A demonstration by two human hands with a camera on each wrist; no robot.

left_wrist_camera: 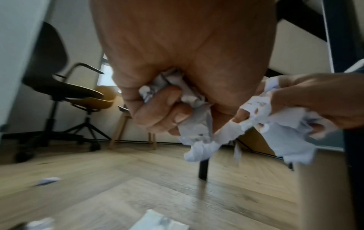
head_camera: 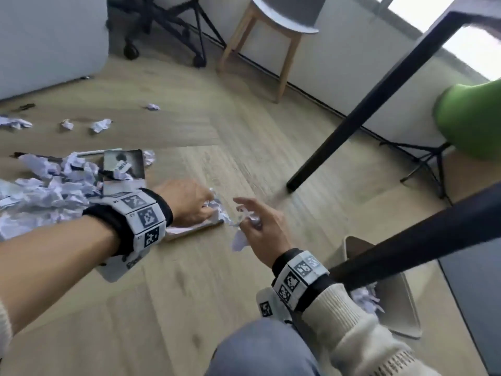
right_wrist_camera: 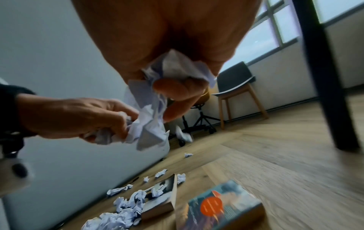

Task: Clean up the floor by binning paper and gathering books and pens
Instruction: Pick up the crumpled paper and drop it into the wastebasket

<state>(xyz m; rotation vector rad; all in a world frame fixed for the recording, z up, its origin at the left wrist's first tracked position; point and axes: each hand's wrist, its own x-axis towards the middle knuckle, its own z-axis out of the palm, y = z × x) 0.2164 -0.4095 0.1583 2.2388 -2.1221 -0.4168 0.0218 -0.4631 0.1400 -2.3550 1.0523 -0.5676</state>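
My left hand (head_camera: 207,208) grips a wad of crumpled white paper (head_camera: 218,211), fingers curled tight round the paper (left_wrist_camera: 167,91) in the left wrist view. Just to its right, my right hand (head_camera: 248,219) holds another crumpled wad (head_camera: 240,241), also seen as the wad (right_wrist_camera: 173,68) in the right wrist view. Both hands hover low over the wooden floor, their wads almost touching. A blue book with an orange disc (right_wrist_camera: 220,207) lies under the left hand. A black-and-white book (head_camera: 123,166) lies beside a heap of paper balls (head_camera: 48,194). The beige bin (head_camera: 401,308) holds paper.
A black table leg (head_camera: 360,118) stands right of the hands, and another dark bar (head_camera: 406,240) crosses over the bin. Loose paper balls (head_camera: 100,125) and a dark pen (head_camera: 25,107) lie far left. A wooden-legged chair (head_camera: 271,36) and an office chair base (head_camera: 168,28) stand by the wall.
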